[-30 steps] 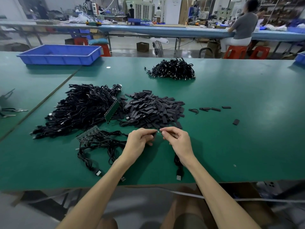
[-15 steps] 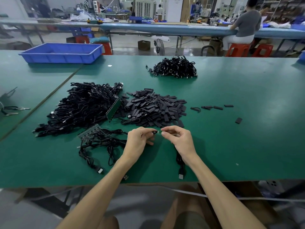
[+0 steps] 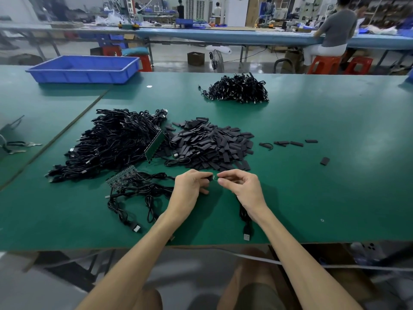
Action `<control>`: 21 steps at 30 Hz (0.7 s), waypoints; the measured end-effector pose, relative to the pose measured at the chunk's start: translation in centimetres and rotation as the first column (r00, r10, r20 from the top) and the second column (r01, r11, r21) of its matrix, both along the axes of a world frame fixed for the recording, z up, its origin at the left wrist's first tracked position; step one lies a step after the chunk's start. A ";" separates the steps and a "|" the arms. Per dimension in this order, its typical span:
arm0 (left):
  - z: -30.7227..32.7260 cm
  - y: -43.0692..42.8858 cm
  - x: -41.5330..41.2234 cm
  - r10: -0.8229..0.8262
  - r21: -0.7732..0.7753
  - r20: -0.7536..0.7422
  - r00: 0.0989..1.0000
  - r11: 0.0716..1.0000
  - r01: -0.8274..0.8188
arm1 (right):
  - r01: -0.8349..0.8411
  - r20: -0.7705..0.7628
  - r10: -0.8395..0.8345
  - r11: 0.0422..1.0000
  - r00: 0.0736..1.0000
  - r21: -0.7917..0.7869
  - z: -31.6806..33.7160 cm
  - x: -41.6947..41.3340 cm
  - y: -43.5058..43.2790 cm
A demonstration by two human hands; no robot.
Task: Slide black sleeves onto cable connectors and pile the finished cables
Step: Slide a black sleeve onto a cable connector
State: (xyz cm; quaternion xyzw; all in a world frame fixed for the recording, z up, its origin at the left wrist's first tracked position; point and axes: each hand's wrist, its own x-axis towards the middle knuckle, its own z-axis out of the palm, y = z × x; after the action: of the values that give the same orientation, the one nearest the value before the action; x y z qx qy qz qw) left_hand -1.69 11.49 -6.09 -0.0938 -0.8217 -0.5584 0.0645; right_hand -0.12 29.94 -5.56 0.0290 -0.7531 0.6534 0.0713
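Note:
My left hand (image 3: 190,189) pinches a black sleeve (image 3: 209,177) and my right hand (image 3: 242,189) pinches the small connector board (image 3: 215,177) of a black cable (image 3: 244,220); the two meet at my fingertips above the green table (image 3: 335,198). The cable runs down under my right wrist to a USB plug (image 3: 247,236) near the front edge. Behind my hands lies a heap of loose black sleeves (image 3: 212,144). A big tangle of black cables (image 3: 111,144) sits to the left, and a smaller cable pile (image 3: 239,89) lies farther back.
A blue tray (image 3: 85,68) stands at the back left. A few cables with a small circuit strip (image 3: 125,177) lie left of my left hand. Several stray sleeves (image 3: 290,143) lie to the right. A person sits on a red stool (image 3: 324,63) at the far bench.
My hands have stayed together at the same spot, with the sleeve and connector end still touching. Only the camera shifted slightly.

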 end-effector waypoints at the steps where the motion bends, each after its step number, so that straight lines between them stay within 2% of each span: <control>1: 0.0 0.0 0.1 -0.004 -0.030 -0.022 1.000 1.000 0.004 | -0.004 0.003 0.004 1.000 1.000 0.000 0.0 0.0 0.0; 7: 0.3 -0.1 0.5 -0.035 -0.172 -0.090 0.995 0.985 0.019 | -0.028 0.008 0.028 1.000 1.000 0.007 0.1 0.2 0.0; 14: 0.8 0.1 0.9 -0.190 -0.349 -0.154 0.970 0.929 0.126 | -0.026 0.009 0.026 0.999 1.000 0.046 0.1 0.3 0.0; 18: 1.0 0.2 1.0 -0.165 -0.331 -0.150 0.975 0.937 0.108 | -0.014 0.039 0.011 0.997 0.999 0.076 0.0 0.1 0.0; 21: 0.8 0.3 0.7 -0.119 -0.402 -0.148 0.982 0.914 0.050 | 0.031 0.017 -0.034 0.991 0.999 0.132 -0.2 0.0 -0.2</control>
State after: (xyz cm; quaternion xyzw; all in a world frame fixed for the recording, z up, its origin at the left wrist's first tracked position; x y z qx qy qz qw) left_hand -0.94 11.81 -5.27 -0.1875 -0.9044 -0.3726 0.0894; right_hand -0.12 29.72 -5.73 0.0150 -0.7955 0.6015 0.0727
